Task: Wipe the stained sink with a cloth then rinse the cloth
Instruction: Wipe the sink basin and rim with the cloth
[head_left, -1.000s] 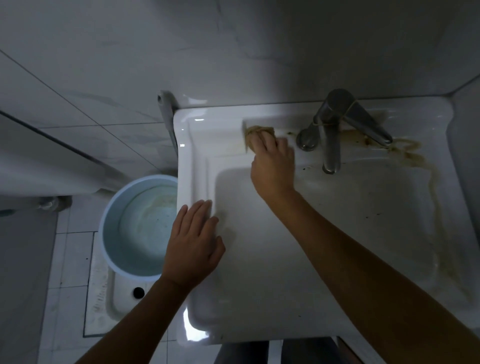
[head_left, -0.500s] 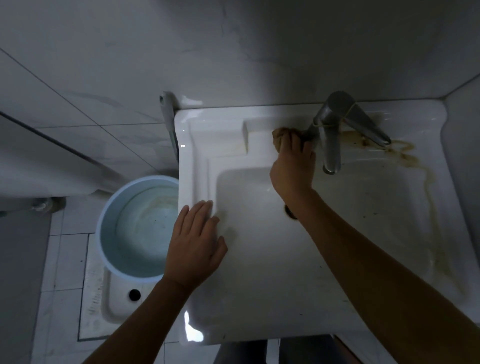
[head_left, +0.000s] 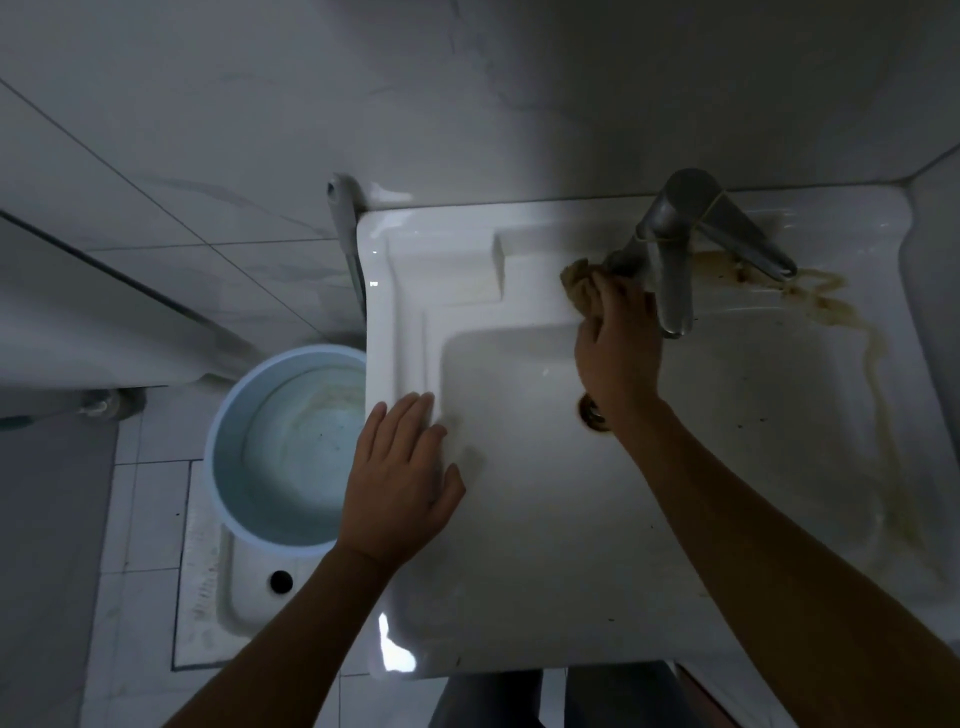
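Observation:
A white sink (head_left: 519, 597) fills the middle of the head view. A brown stain (head_left: 831, 317) runs from behind the metal faucet (head_left: 675, 249) down the sink's right side. My right hand (head_left: 618, 348) presses a brownish cloth (head_left: 574, 280) onto the back ledge, right against the faucet's base on its left. Most of the cloth is hidden under my fingers. My left hand (head_left: 400, 478) lies flat, fingers apart, on the sink's left rim. The drain (head_left: 589, 413) shows partly beside my right wrist.
A light blue bucket (head_left: 228, 415) stands on the floor left of the sink, over a white squat pan (head_left: 234, 597). Tiled wall rises directly behind the sink. A side wall closes off the right edge. Dark trouser legs (head_left: 488, 701) show below the sink's front.
My right hand has slid the cloth rightward along the back ledge, from the left step to the faucet's base. The left hand has stayed on the rim.

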